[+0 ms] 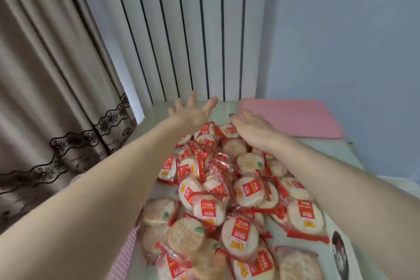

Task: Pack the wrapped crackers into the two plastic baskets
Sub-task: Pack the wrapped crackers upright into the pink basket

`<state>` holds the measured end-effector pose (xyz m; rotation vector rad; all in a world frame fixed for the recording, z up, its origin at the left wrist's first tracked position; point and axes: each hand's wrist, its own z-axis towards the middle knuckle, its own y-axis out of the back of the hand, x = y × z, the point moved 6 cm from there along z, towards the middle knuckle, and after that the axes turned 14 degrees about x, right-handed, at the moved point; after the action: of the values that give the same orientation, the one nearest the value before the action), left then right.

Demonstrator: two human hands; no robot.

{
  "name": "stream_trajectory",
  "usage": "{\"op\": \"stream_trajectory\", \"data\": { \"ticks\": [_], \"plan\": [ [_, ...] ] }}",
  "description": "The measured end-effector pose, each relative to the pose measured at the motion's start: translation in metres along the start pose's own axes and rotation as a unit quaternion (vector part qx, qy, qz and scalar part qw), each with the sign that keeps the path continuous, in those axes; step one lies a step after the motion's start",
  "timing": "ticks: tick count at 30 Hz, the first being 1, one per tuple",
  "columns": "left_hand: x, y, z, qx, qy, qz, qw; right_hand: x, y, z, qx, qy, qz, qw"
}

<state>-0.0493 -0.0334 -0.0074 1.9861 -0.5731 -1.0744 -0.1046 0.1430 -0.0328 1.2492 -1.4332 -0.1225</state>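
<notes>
**Both hands reach past the heap, nothing gathered yet**

Our left hand (191, 112) is stretched out at the far edge of the pile, fingers straight and spread, palm turned inward — it holds nothing. Our right hand (252, 126) lies opposite it, fingers extended and relaxed, its underside resting on or just above the farthest packets; whether it actually presses them we cannot tell, but nothing is pinched or curled round. We read the pair as set like two walls at the back of the heap, which would suit raking the packets toward us rather than picking one at a time.

The wrapped crackers (227, 191) lie loose in one big mound on the desk (341, 150), between our forearms and running down to the lower edge of the view. They overlap every way — some label-up with red print, some showing the pale round cracker — so a sweep would probably shift them together, though the slick wrappers may slide off sideways.

The two plastic baskets are not in view, so we judge the packing has hardly begun, if at all.

Farther out, a pink sheet (293, 118) lies flat on the desk behind the right hand. Beyond the desk stand a white ribbed radiator (193, 29) and, at left, a beige curtain (52, 88) with dark lace trim.
</notes>
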Motion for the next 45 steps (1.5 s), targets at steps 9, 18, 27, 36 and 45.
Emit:
{"op": "stream_trajectory", "data": {
  "ticks": [9,18,27,36,45],
  "plan": [
    [0.092,-0.098,-0.067,0.023,0.003,-0.093,0.995,-0.064,-0.056,-0.055,-0.089,-0.085,-0.026,0.992],
    [0.124,-0.129,-0.060,0.042,0.006,-0.197,0.980,-0.116,-0.073,-0.075,-0.080,-0.244,-0.082,0.963],
    [0.113,-0.141,-0.054,0.065,-0.016,-0.238,0.969,-0.101,-0.077,-0.073,-0.105,-0.154,-0.082,0.979],
    [0.105,-0.156,-0.063,0.059,-0.054,-0.297,0.952,-0.117,-0.097,-0.066,-0.085,-0.181,0.100,0.975],
    [0.093,-0.161,-0.074,0.050,-0.119,-0.378,0.917,-0.085,-0.122,-0.064,-0.085,-0.091,0.139,0.982]
  ]
}}
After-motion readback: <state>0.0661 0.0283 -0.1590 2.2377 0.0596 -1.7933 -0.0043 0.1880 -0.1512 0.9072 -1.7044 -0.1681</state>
